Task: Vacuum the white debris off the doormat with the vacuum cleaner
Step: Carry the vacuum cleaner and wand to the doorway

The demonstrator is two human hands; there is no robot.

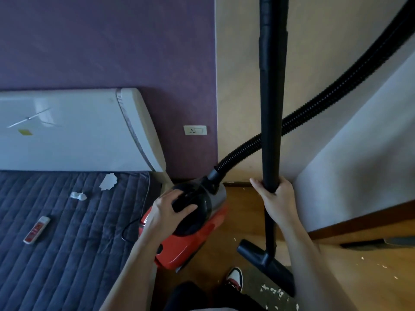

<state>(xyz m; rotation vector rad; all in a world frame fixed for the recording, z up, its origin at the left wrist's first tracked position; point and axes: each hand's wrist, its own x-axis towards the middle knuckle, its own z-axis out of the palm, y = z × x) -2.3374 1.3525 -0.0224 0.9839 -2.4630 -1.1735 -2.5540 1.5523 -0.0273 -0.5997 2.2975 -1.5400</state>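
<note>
Head view shows the red-and-black vacuum cleaner (195, 239) on the floor beside the bed's (67, 243) right edge, left hand (173, 209) gripping its black top, right hand (275, 196) gripping the upright wand (271, 108), white debris (272, 290) flecking the doormat (251, 278).

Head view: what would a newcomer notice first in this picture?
The long black vacuum wand stands upright at centre right, gripped by the right hand. The left hand holds the red-and-black canister vacuum cleaner beside it. White scraps lie by the black floor nozzle below.
</note>
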